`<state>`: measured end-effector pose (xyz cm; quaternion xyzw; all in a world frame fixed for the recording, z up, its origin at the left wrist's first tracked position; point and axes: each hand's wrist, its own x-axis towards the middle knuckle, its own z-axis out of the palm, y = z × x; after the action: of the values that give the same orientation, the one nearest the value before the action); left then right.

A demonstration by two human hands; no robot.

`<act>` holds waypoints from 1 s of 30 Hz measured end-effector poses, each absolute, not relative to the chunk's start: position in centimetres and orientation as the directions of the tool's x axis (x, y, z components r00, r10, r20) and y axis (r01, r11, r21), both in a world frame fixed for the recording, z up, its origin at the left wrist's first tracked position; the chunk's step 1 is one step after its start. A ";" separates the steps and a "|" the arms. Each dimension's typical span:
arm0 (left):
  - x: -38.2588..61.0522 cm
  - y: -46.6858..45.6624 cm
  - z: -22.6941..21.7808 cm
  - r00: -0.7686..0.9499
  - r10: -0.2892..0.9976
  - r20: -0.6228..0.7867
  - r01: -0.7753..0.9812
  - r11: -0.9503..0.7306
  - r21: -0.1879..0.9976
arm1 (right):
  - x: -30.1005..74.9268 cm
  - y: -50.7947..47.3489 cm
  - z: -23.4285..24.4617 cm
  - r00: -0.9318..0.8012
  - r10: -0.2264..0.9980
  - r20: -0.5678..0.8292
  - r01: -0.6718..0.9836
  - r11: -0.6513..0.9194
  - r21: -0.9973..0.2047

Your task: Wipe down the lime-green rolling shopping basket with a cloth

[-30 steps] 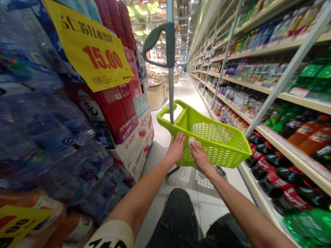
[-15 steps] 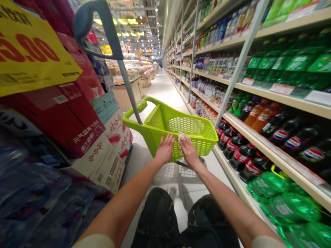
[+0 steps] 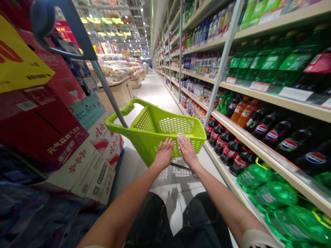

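Note:
A lime-green plastic shopping basket (image 3: 165, 125) on wheels stands in the aisle in front of my knees. Its grey pull handle (image 3: 77, 38) rises on a pole toward the upper left. My left hand (image 3: 163, 155) lies flat, fingers spread, against the basket's near wall. My right hand (image 3: 186, 151) presses a small white cloth (image 3: 180, 137) against the same wall near the rim, fingers over it. The basket looks empty inside.
Shelves of soda bottles (image 3: 261, 127) line the right side, with green bottles (image 3: 279, 203) low down. Stacked red and white cartons (image 3: 85, 148) and a yellow price sign (image 3: 20, 65) crowd the left. The tiled aisle (image 3: 155, 89) runs ahead.
The view has swung to the right and dropped lower. The basket and its handle now sit further left in the picture. Both hands stay on the basket's near wall.

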<state>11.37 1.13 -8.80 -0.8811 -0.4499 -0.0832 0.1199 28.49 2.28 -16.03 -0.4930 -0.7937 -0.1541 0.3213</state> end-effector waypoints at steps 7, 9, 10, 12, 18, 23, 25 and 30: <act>13.1 0.9 -9.4 0.612 0.757 0.229 0.789 -0.604 -0.115 | 31.2 0.2 -18.4 -0.320 0.706 0.631 0.876 0.474 -0.086; 13.7 1.1 -9.4 0.608 0.759 0.233 0.792 -0.602 -0.101 | 31.8 0.5 -16.8 -0.259 0.665 0.700 0.886 0.452 -0.103; 14.1 1.1 -9.4 0.610 0.757 0.234 0.789 -0.607 -0.096 | 32.0 0.8 -16.1 -0.231 0.661 0.714 0.894 0.434 -0.112; 15.0 1.0 -9.3 0.630 0.742 0.229 0.773 -0.627 -0.093 | 32.3 1.4 -15.6 -0.208 0.695 0.688 0.909 0.397 -0.126; 16.7 0.5 -9.4 0.679 0.715 0.165 0.733 -0.673 -0.098 | 33.1 0.3 -18.4 -0.280 0.796 0.537 0.908 0.401 -0.121; 17.4 0.9 -9.4 0.668 0.727 0.162 0.743 -0.664 -0.085 | 35.8 0.3 -16.5 -0.173 0.674 0.718 0.906 0.395 -0.152; 17.9 0.7 -9.4 0.679 0.716 0.164 0.733 -0.673 -0.094 | 36.7 0.5 -17.0 -0.108 0.691 0.715 0.921 0.340 -0.189; 18.3 0.0 -9.7 0.718 0.675 0.169 0.693 -0.716 -0.086 | 37.6 -1.0 -20.9 -0.163 0.810 0.564 0.923 0.327 -0.204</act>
<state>18.33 0.00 -9.75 -0.9241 -0.3701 -0.0627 0.0719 37.64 -0.98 -20.93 -0.5724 -0.7567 -0.0935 0.3017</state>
